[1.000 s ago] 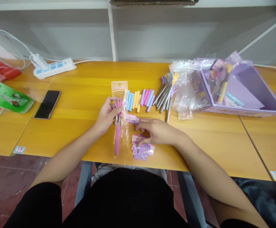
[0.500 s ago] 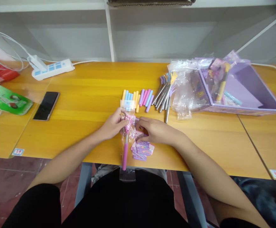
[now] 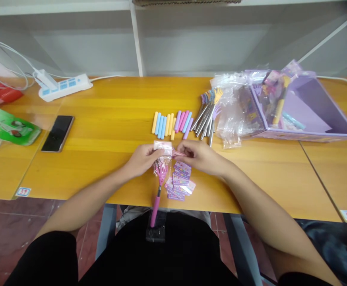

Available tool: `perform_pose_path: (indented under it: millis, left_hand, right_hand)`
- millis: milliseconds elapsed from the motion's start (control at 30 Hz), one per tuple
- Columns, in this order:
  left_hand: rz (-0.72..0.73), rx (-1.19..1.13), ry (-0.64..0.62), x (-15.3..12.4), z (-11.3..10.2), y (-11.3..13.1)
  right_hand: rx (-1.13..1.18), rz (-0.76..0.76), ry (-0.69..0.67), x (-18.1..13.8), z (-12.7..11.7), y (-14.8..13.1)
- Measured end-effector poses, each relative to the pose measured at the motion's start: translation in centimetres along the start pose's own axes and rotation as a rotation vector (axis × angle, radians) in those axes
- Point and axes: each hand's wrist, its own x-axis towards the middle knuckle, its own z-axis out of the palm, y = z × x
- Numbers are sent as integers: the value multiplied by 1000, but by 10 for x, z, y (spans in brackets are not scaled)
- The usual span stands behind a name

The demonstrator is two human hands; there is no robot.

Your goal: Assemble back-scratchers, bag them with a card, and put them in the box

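Observation:
My left hand [image 3: 144,158] pinches the top of a clear plastic bag [image 3: 162,147] that holds a pink hand-shaped back scratcher [image 3: 158,190]. The bag hangs down over the near edge of the yellow table [image 3: 110,131]. My right hand [image 3: 199,156] pinches a small pink card [image 3: 177,153] at the bag's mouth. A pile of small purple and pink cards [image 3: 179,182] lies just below my right hand.
Coloured handle sleeves [image 3: 171,124] lie in a row behind my hands, with metal scratcher rods [image 3: 206,115] to their right. Clear bags [image 3: 231,115] and a purple box [image 3: 304,111] sit at the right. A phone [image 3: 57,133], a power strip [image 3: 66,85] and a green packet [image 3: 8,127] are at the left.
The bagged scratcher has slid toward me and now hangs over the table edge. My right hand left the card pile and rose to the bag's mouth with a card.

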Motion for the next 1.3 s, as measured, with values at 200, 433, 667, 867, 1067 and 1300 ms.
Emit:
perform_pose_path:
  millis: [200,433,667,867,1067,1300]
  left_hand:
    - [3,-106,-34,-1,-2,5]
    - [1,-121,-152,-1,2,11]
    - [18,-289,-144,2,0,8]
    - [-21,-440,-185,-2,-1,10]
    - [40,-469,-194,-4,-3,6]
    - [69,-272,-197,-7,-1,14]
  right_hand:
    - [-89,-186,377,1,-1,-7]
    - [-6,-423,386,-3,7,-19]
    - [166,-337,387,-6,26,-20]
    - [75,-310,391,-1,22,-20]
    - [152,-240,308,-2,21,-16]
    - [43,-323,287,-4,18,-12]
